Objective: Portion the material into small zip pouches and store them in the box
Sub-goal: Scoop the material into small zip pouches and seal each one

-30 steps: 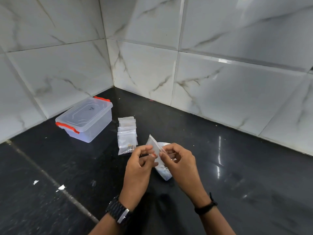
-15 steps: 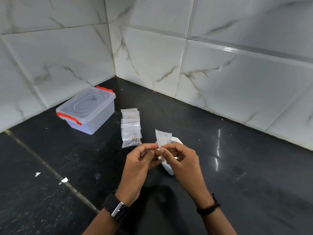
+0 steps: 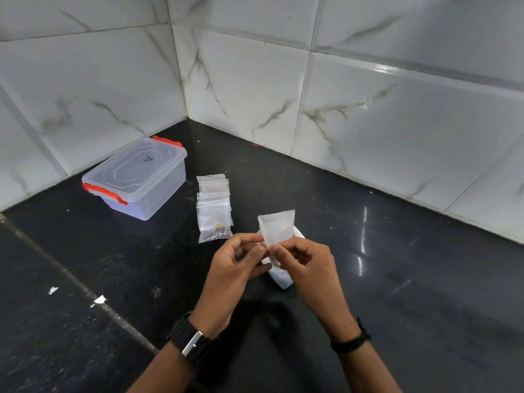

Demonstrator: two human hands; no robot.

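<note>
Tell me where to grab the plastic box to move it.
Grip the plastic box by its short ends, under the orange latches, coming down from above. The lid is closed and flat, and the right and near sides stand clear of the wall.

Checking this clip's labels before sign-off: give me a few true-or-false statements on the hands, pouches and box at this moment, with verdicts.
1. Both hands pinch one small pouch at its lower edge. True: the left hand and right hand meet there.
2. The storage box stands open. False: its lid is on.
3. A pile of pouches lies on the counter between the box and the hands. True.
4. The box's latches are blue. False: they are orange-red.
5. The held pouch lies flat on the counter. False: it is raised, standing upward.
</note>
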